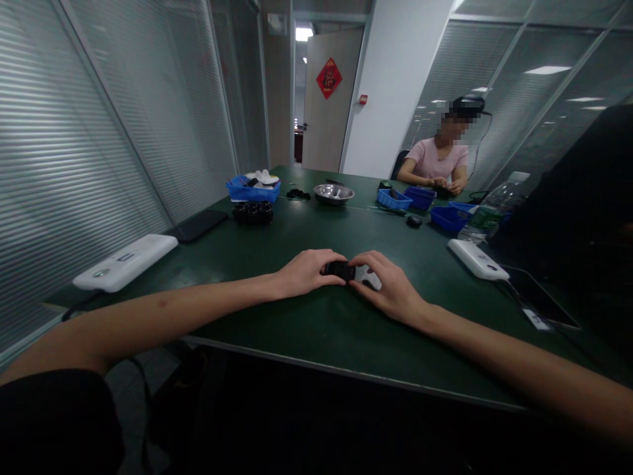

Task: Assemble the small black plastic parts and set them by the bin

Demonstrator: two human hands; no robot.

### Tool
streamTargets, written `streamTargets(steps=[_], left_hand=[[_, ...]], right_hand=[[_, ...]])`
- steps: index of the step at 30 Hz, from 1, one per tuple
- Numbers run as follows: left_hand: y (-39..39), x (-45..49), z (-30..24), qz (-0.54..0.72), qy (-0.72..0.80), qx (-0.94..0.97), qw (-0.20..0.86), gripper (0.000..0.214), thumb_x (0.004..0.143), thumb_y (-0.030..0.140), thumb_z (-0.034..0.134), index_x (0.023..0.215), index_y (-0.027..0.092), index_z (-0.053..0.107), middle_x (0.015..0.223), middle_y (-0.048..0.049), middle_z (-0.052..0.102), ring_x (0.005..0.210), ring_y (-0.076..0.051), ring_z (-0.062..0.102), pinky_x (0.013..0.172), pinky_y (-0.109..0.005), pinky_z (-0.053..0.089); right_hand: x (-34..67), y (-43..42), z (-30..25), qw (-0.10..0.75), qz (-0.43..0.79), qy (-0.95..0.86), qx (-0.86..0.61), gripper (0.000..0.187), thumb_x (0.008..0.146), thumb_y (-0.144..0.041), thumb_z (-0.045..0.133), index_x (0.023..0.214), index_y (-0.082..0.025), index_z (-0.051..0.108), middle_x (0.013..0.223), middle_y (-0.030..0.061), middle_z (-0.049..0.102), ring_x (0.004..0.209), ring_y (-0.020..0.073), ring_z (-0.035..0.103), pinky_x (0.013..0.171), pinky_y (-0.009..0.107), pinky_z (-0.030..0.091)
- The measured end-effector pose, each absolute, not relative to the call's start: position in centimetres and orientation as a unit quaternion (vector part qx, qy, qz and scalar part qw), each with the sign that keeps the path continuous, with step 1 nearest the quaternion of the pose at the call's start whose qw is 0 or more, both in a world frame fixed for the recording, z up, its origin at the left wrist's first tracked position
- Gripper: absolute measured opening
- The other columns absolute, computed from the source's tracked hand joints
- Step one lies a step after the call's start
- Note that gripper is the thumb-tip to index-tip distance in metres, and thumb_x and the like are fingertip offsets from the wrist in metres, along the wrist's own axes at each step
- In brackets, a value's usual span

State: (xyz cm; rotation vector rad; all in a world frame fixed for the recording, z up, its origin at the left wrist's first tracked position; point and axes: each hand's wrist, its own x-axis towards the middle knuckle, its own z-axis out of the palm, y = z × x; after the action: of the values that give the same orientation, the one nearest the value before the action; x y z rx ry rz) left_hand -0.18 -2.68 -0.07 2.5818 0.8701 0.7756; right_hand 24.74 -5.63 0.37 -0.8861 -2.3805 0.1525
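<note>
Both hands meet over the middle of the green table, close to its front edge. My left hand is closed around the left end of a small black piece, thumb on the near side. On the right, my right hand grips a white or light grey part that lies against the black piece's right end. Its thumb and fingertips also reach the black piece. The two parts touch; whether they are joined I cannot tell. What kind of object they form is too small to make out.
A blue basket, black round items and a steel bowl stand farther back. Several blue trays and a water bottle are at right. White power banks flank me. A co-worker sits across.
</note>
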Motion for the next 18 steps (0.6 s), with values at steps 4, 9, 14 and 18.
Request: streamTargets(steps=[4, 9, 14, 18], left_hand=[[-2.66, -0.2, -0.11, 0.27, 0.304, 0.9, 0.159, 0.043, 0.093, 0.042, 0.073, 0.128, 0.017, 0.066, 0.108, -0.0065, 0.071, 0.087, -0.019, 0.063, 0.075, -0.029, 0.045], [-2.72, -0.14, -0.04, 0.266, 0.309, 0.899, 0.161, 0.045, 0.092, 0.043, 0.074, 0.128, 0.017, 0.066, 0.107, -0.0064, 0.071, 0.085, -0.019, 0.062, 0.072, -0.028, 0.044], [-2.69, -0.12, -0.09, 0.272, 0.308, 0.898, 0.157, 0.045, 0.091, 0.043, 0.075, 0.128, 0.017, 0.067, 0.108, -0.0064, 0.072, 0.087, -0.019, 0.063, 0.074, -0.029, 0.044], [-2.79, -0.17, 0.0, 0.27, 0.305, 0.899, 0.164, 0.043, 0.093, 0.042, 0.073, 0.127, 0.018, 0.067, 0.109, -0.0063, 0.072, 0.087, -0.019, 0.063, 0.074, -0.029, 0.044]], right_hand=[[24.61, -5.61, 0.32, 0.307, 0.065, -0.877, -0.362, 0.028, 0.097, -0.033, 0.066, 0.122, -0.023, 0.058, 0.116, 0.0097, 0.068, 0.105, 0.0281, 0.065, 0.09, 0.046, 0.055], [24.72, -5.64, 0.36, 0.298, 0.094, -0.874, -0.372, 0.024, 0.1, -0.035, 0.063, 0.12, -0.023, 0.06, 0.11, 0.0082, 0.071, 0.098, 0.0264, 0.067, 0.086, 0.044, 0.056], [24.85, -5.59, 0.31, 0.3, 0.062, -0.891, -0.336, 0.028, 0.095, -0.027, 0.068, 0.122, -0.024, 0.059, 0.12, 0.01, 0.067, 0.109, 0.0289, 0.064, 0.091, 0.046, 0.054], [24.82, -5.45, 0.16, 0.303, 0.081, -0.874, -0.37, 0.028, 0.097, -0.034, 0.067, 0.122, -0.023, 0.058, 0.114, 0.0084, 0.069, 0.103, 0.0274, 0.066, 0.088, 0.045, 0.055]])
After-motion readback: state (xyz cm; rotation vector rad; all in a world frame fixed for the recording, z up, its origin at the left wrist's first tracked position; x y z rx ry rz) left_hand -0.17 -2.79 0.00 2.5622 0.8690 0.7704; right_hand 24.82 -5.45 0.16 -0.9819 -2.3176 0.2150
